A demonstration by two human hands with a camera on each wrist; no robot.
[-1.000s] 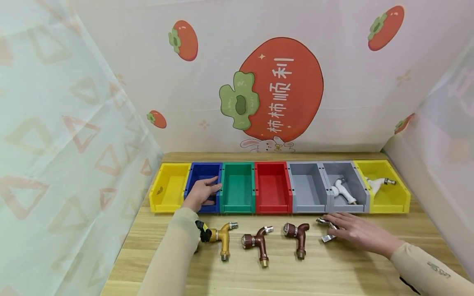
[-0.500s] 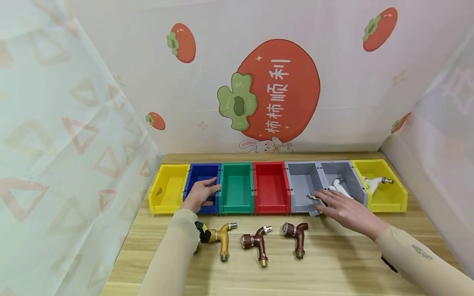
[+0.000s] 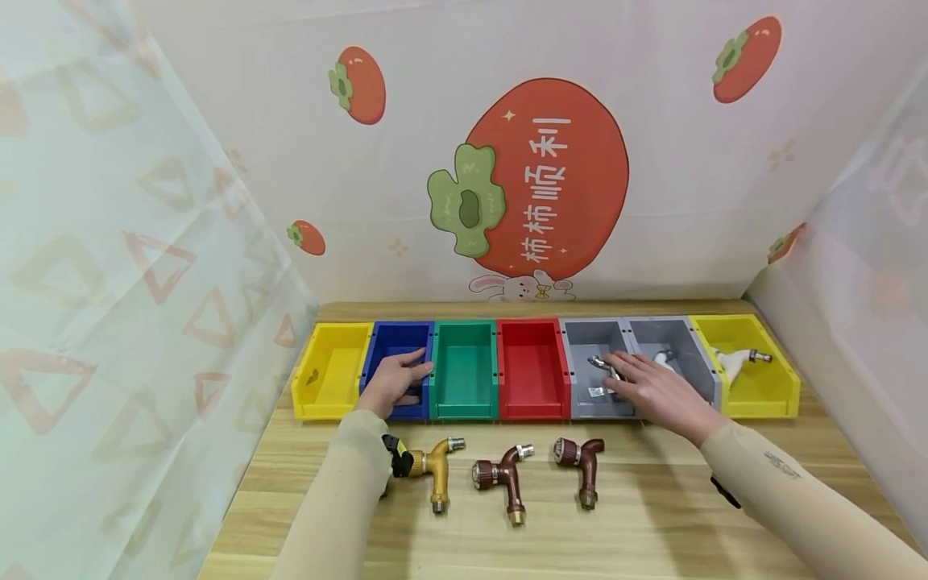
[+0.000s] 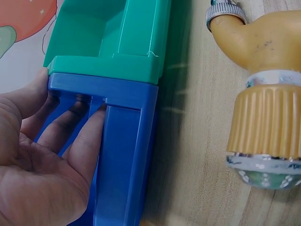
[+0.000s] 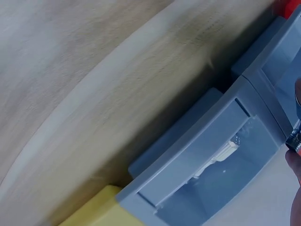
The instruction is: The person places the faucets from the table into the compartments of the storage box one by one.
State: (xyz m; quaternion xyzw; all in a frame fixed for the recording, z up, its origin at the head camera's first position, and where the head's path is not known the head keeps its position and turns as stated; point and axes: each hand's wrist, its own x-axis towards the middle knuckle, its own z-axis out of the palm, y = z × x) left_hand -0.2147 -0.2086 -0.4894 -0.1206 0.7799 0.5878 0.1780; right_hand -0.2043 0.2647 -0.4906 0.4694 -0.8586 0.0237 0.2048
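Observation:
My right hand (image 3: 656, 392) holds a chrome tap (image 3: 598, 364) between thumb and fingers, over the left of two grey bins (image 3: 590, 334). In the right wrist view only part of the chrome tap (image 5: 294, 139) and fingertips show at the right edge. My left hand (image 3: 395, 385) rests in the blue bin (image 3: 379, 342). The left wrist view shows its fingers (image 4: 87, 141) loosely extended against the bin's side wall, tips hidden behind the rim, and the thumb at the corner beside the green bin (image 4: 103, 68).
A gold tap (image 3: 438, 467) and two dark red taps (image 3: 511, 482) lie on the wooden table (image 3: 565, 548) before the bins. White taps lie in the right grey bin (image 3: 656, 332) and the right yellow bin (image 3: 779, 395). A red bin (image 3: 532, 408) and another yellow bin (image 3: 308, 387) complete the row.
My right hand has lifted the chrome tap from the table and carried it left and away from me, to the left grey bin. The left hand has stayed in place.

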